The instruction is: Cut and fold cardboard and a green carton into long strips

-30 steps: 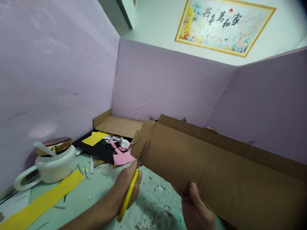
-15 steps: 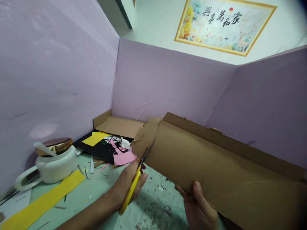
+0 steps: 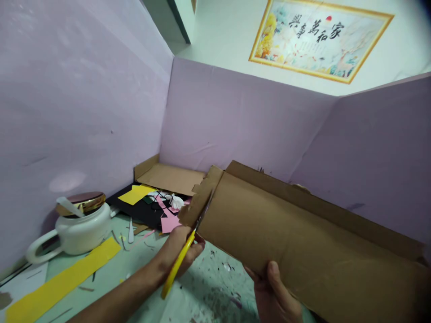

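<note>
My left hand (image 3: 183, 249) is closed around yellow-handled scissors (image 3: 178, 264). Their dark blades lie across the left end of a large folded brown cardboard piece (image 3: 286, 229), near a crease; whether one blade is underneath cannot be made out. That end has a torn, ragged edge. From the near side, my right hand (image 3: 276, 289) grips the lower edge of the cardboard, thumb on top and fingers mostly hidden beneath. The cardboard is tilted and held above the table, with a raised flap along its far side.
At left stand a white mug (image 3: 79, 231) with a gold-rimmed lid and a yellow paper strip (image 3: 63, 285). Paper scraps (image 3: 170, 223) lie on a black sheet (image 3: 126, 202), before another cardboard piece (image 3: 175, 177). Lilac panels (image 3: 242, 116) enclose the green table (image 3: 144, 260), which is strewn with bits.
Both hands, the scissors and the cardboard have shifted slightly left against the background. The scissors' handle has swung a little left. Both grips persist.
</note>
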Tool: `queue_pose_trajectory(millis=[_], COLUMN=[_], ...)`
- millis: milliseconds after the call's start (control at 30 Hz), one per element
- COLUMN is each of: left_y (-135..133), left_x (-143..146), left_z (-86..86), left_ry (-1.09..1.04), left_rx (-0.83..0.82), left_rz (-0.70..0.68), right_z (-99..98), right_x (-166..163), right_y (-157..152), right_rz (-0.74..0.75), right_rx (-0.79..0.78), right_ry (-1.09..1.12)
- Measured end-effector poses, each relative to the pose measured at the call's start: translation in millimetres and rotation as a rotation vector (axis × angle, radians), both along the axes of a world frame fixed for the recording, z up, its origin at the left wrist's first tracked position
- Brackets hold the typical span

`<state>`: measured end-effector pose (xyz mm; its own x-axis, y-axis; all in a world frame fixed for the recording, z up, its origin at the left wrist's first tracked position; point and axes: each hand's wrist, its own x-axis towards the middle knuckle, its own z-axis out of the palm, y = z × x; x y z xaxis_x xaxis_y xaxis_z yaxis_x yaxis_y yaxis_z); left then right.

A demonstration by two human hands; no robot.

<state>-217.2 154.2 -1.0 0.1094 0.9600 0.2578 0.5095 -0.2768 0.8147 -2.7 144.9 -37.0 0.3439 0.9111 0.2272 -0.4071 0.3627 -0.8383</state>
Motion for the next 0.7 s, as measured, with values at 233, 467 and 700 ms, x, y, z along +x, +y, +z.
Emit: queue_pose_trajectory(millis=[233, 467, 700], left_y=[-2.2, 4.0, -2.8], left_x=[0.6, 6.9, 8.8], left_z=[8.1, -2.0, -0.8], left_ry=[0.01, -0.141, -0.307], left_rx=[0.007, 0.029, -0.096], left_rz=[0.127, 0.151, 0.123], right_z=[0.2, -3.8, -2.8], right_x=[-4.3, -1.7, -0.5], right_y=[-1.3, 2.2, 1.4], right_rz=[0.0, -0.057, -0.036], right_rx=[-0.022, -0.046, -0.022], right_ry=[0.117, 0.076, 0.029])
